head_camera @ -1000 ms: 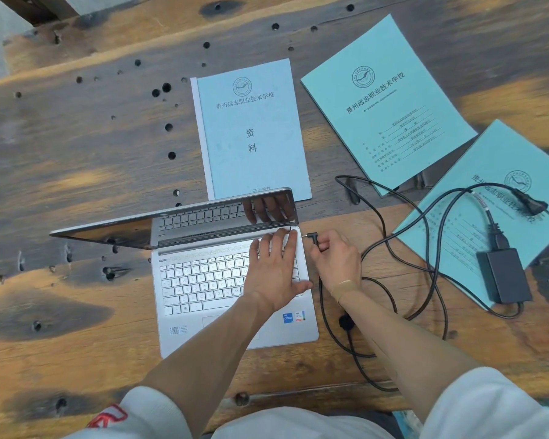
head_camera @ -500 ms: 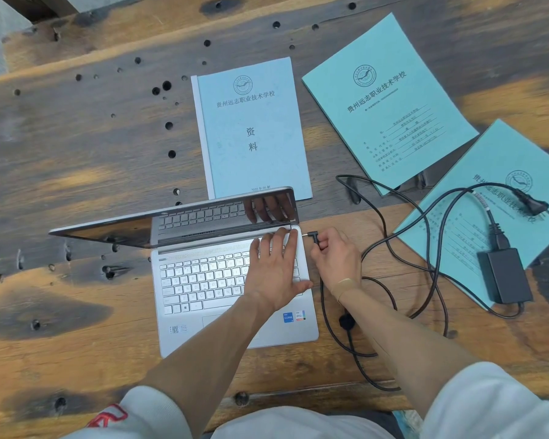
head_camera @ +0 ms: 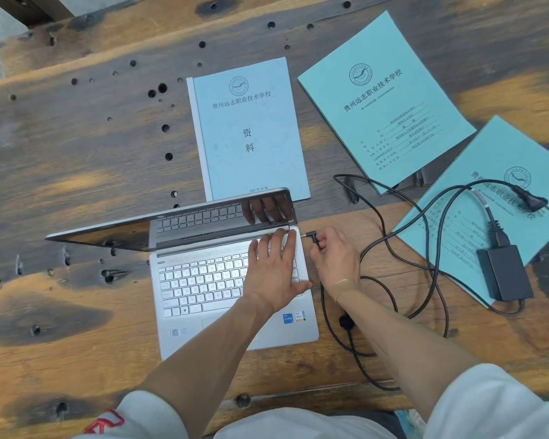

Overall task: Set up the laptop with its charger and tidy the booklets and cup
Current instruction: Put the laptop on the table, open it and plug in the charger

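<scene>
The laptop is silver with white keys. Three booklets are pale blue-green, the charger brick black. The table is streaked brown and grey.

Soft, even daylight covers the scene, bright without harsh spots. Shadows are faint: a thin dark line under the silver open laptop and weak ones beside the black charger cable. The laptop's dark glossy screen mirrors its keys and fingers. The worn brown wooden worktop looks smeared and soft toward the left edge, and its plank lines bow with wide-angle distortion. The print on the pale blue booklet in the centre stays sharp.
</scene>
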